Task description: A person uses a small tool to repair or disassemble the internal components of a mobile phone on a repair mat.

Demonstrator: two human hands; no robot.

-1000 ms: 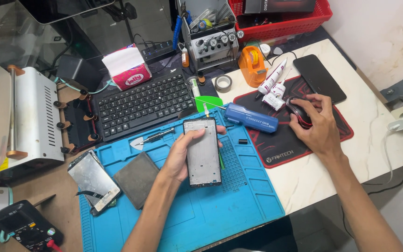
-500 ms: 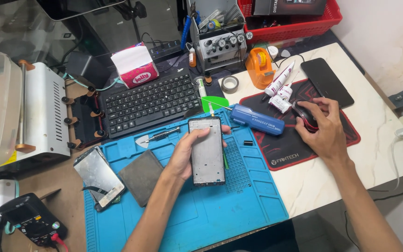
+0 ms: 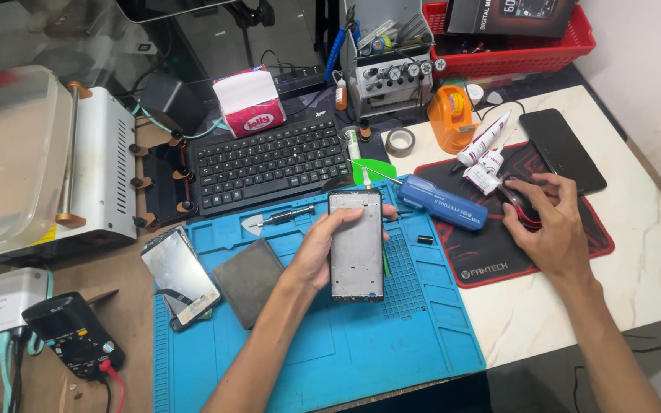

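Note:
My left hand grips a bare phone frame, dark-edged with a grey inner plate, held flat just above the blue repair mat. My right hand rests on a black and red computer mouse on the dark mouse pad, fingers curled over it. A blue electric screwdriver lies between the two hands. A detached phone screen and a dark grey square pad lie on the mat to the left.
A black keyboard and a tissue box sit behind the mat. Glue tubes, an orange tape dispenser, a black phone, a red basket, a multimeter and a white machine surround it.
The view has shifted slightly, so everything sits a little lower and right. Both hands keep their grips, the left on the phone frame, the right on the mouse.

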